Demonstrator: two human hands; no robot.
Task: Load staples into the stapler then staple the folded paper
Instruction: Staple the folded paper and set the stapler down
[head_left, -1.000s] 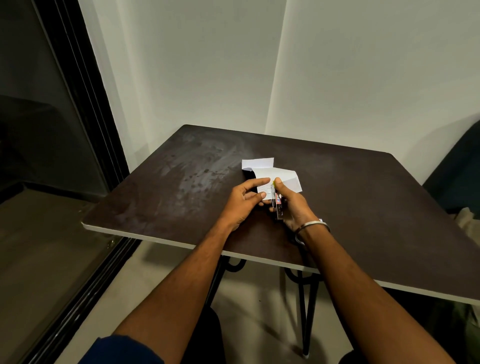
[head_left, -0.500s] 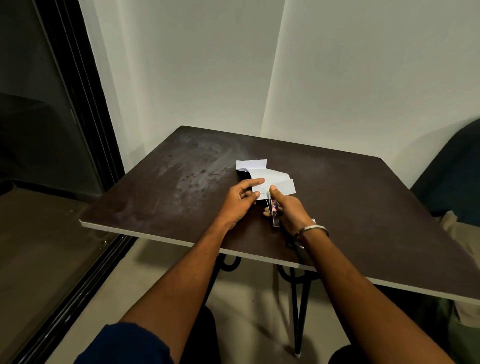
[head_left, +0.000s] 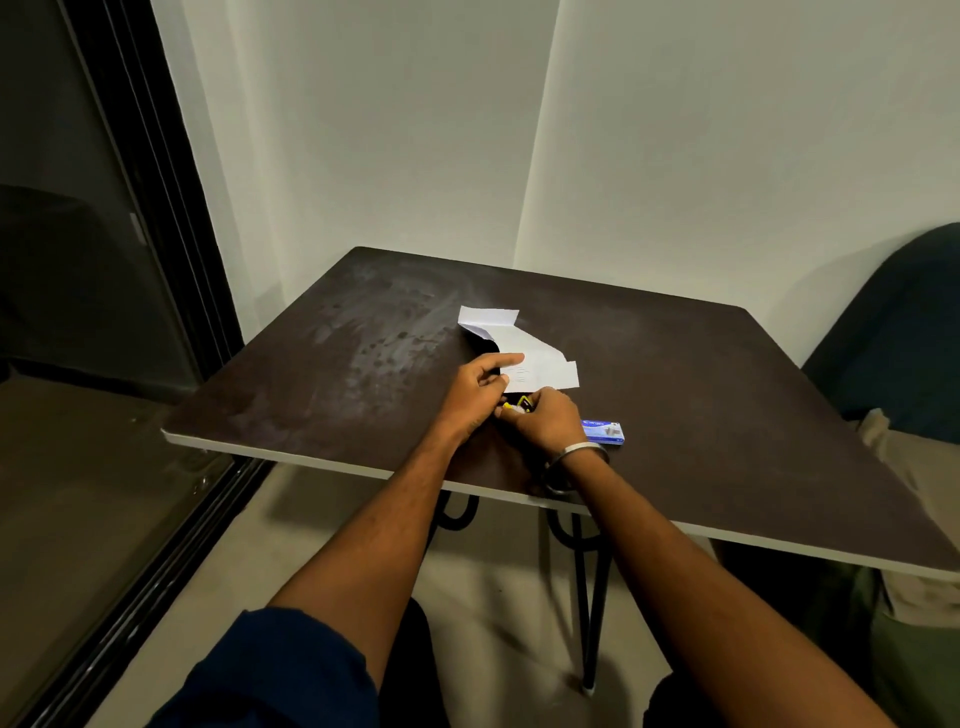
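A folded white paper (head_left: 540, 358) lies on the dark table (head_left: 701, 395). My left hand (head_left: 478, 389) lies at its near left edge, the forefinger stretched out flat onto the paper and the other fingers curled down by the stapler. A small yellow and black stapler (head_left: 521, 404) sits just in front of the paper, mostly hidden under my right hand (head_left: 545, 421), whose fingers curl round it. A blue staple box (head_left: 605, 432) lies on the table just right of my right wrist.
The table stands in a corner between two white walls. A dark glass door frame (head_left: 156, 218) runs along the left. A dark chair back (head_left: 893, 322) and beige cloth (head_left: 914, 519) are at the right.
My right hand has drawn back from the paper's edge toward me and now covers the stapler. The blue staple box has come into sight beside my right wrist. My left forefinger stays on the paper.
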